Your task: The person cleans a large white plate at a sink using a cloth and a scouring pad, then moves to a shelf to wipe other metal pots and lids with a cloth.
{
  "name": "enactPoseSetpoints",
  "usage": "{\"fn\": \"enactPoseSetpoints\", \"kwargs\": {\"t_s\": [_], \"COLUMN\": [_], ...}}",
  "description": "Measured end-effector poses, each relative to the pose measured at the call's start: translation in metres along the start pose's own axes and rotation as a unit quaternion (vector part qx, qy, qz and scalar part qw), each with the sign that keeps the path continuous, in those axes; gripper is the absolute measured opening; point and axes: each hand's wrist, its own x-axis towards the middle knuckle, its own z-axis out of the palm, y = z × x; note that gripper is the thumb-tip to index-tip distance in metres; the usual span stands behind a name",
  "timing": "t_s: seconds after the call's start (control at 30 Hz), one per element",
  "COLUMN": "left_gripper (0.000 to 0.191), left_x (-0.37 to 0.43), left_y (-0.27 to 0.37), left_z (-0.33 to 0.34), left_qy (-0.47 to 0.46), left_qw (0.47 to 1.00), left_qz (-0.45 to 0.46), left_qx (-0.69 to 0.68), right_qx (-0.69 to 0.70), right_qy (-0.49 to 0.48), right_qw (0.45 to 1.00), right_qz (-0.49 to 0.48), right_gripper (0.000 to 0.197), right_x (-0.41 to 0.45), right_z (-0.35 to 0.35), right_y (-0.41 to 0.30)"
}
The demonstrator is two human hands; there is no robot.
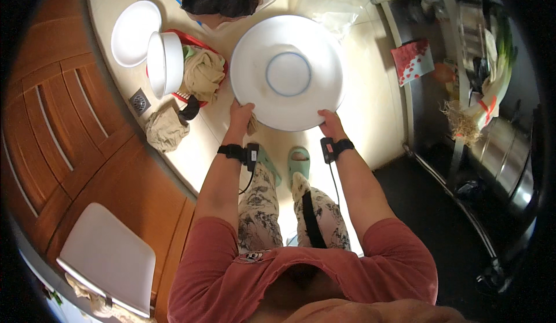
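Observation:
Both my hands hold a wide white basin [289, 110] with a blue rim and a blue ring on its bottom. My left hand [242, 113] grips the near-left rim, thumb on top, and a piece of brownish cloth [252, 124] hangs beside that hand. On the near-right rim, my right hand [331, 122] has its thumb over the edge and its fingers hidden beneath. The basin is held out in front of me above the tiled floor, and its inside shows no contents.
Left of the basin, a red basket [226, 67] holds beige cloth [204, 73], with a white bowl [171, 62] tilted against it. Nearby are a white oval basin [136, 34], a floor drain [139, 102] and crumpled cloth [167, 128]. A rack [451, 158] with leeks [491, 101] stands right; wooden cabinets [74, 127] stand left.

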Motion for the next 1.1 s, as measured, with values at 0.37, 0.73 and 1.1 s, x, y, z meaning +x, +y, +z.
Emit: {"fn": "enactPoseSetpoints", "kwargs": {"t_s": [0.37,0.73,1.1], "left_gripper": [0.049,0.047,0.044], "left_x": [-0.264,-0.565,-0.765], "left_y": [0.050,0.149,0.134], "left_z": [-0.008,-0.031,-0.086], "left_qy": [0.035,0.085,0.160], "left_qw": [0.998,0.976,0.885], "left_qz": [-0.002,0.142,0.297], "left_qx": [-0.056,-0.140,-0.321], "right_qx": [-0.037,-0.134,-0.279], "right_qy": [0.030,-0.124,-0.261], "right_qw": [0.999,0.980,0.903], "right_qz": [0.018,-0.085,-0.196], "right_gripper": [0.050,0.054,0.046], "right_x": [-0.276,-0.542,-0.714], "right_z": [0.009,0.062,0.131], "right_y": [-0.058,-0.148,-0.146]}}
